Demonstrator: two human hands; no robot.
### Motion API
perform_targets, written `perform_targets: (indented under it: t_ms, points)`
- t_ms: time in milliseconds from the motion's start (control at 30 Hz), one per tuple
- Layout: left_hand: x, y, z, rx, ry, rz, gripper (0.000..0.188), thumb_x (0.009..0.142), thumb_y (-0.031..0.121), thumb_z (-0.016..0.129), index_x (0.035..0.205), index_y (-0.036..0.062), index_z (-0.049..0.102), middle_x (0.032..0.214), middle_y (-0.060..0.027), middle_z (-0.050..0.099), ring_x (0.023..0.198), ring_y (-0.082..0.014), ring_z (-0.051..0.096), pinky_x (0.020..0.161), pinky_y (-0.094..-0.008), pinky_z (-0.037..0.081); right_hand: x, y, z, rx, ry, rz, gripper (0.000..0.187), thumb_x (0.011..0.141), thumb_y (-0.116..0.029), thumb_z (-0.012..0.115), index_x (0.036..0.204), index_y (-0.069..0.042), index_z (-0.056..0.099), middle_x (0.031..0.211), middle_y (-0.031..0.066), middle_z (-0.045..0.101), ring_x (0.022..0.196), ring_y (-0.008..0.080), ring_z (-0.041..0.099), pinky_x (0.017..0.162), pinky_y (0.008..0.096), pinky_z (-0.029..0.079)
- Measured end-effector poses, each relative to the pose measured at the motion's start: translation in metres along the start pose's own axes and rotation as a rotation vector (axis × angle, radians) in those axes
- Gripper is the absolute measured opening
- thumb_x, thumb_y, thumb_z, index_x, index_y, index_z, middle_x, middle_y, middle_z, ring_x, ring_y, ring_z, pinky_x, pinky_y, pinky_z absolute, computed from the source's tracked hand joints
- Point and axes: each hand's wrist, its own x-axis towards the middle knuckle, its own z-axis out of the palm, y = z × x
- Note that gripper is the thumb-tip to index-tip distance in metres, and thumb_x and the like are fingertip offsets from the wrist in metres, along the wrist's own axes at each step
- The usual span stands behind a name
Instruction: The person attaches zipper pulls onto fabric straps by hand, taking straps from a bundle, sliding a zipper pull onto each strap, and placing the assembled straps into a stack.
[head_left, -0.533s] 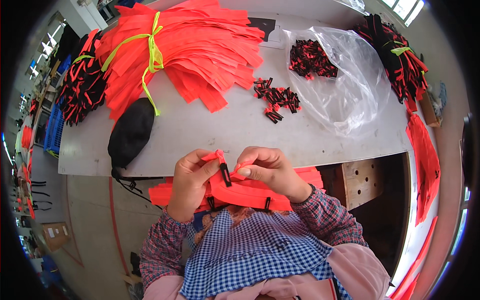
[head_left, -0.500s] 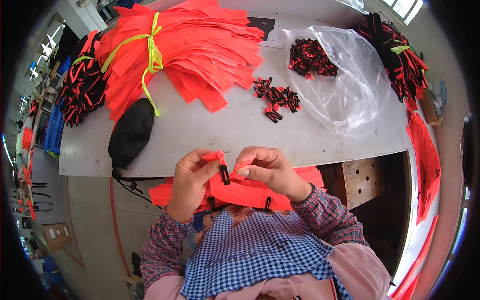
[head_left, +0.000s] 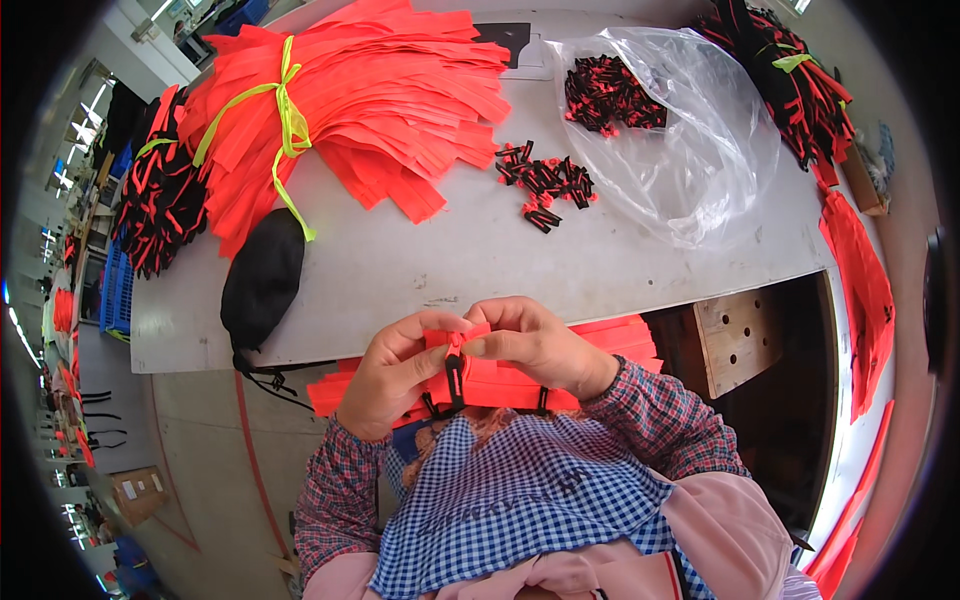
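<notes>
Head view, hands: the left hand (head_left: 392, 372) and right hand (head_left: 535, 345) meet just below picture centre, both pinched shut on the folded end of a flat orange fabric strip (head_left: 470, 335).
Head view, clip: a small black plastic clip (head_left: 455, 372) hangs on that strip between the two thumbs, upright, touching the fabric.
Head view, lap stack: a stack of orange strips (head_left: 600, 345) already carrying black clips lies across the lap, at 6 o'clock of the grey table (head_left: 420, 260), against its near edge.
Head view, supply: a big bundle of orange strips tied with yellow-green cord (head_left: 350, 100) sits at 11 o'clock; loose black-and-red clips (head_left: 545, 183) lie at 12 o'clock; a clear plastic bag of more clips (head_left: 680, 130) at 1 o'clock.
Head view, other: a black pouch (head_left: 262, 280) rests at 9 o'clock on the table edge.
Step in hand: judged to be seating the clip on the strip end.
Next move calls for: probably a firm, even pull so the fabric sits flat in the clip, fingers close to it.
</notes>
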Motion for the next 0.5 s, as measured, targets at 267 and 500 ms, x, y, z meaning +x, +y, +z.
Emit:
perform_targets:
  t_ms: [267,500]
  points:
    - [-0.003,-0.002,-0.007,-0.025,-0.054,-0.079,0.026,0.097,0.008,0.06,0.122,-0.0022,0.06,0.119,-0.0081,0.064,0.113,-0.0145,0.059,0.099,-0.0276,0.046,-0.002,0.007,-0.01,-0.092,-0.076,0.024,0.008,0.097,-0.01,0.062,0.098,-0.002,0.063,0.089,-0.0047,0.061,0.084,0.002,0.054,0.075,0.0204,0.045]
    - [0.001,0.006,-0.005,0.131,-0.031,-0.074,0.029,0.097,0.006,0.06,0.125,-0.0023,0.06,0.121,-0.0075,0.063,0.114,-0.0144,0.059,0.1,-0.0278,0.045,0.001,0.011,-0.008,-0.137,0.002,-0.174,0.01,0.098,-0.011,0.063,0.098,-0.001,0.065,0.089,-0.001,0.063,0.082,0.0046,0.055,0.07,0.0231,0.046]
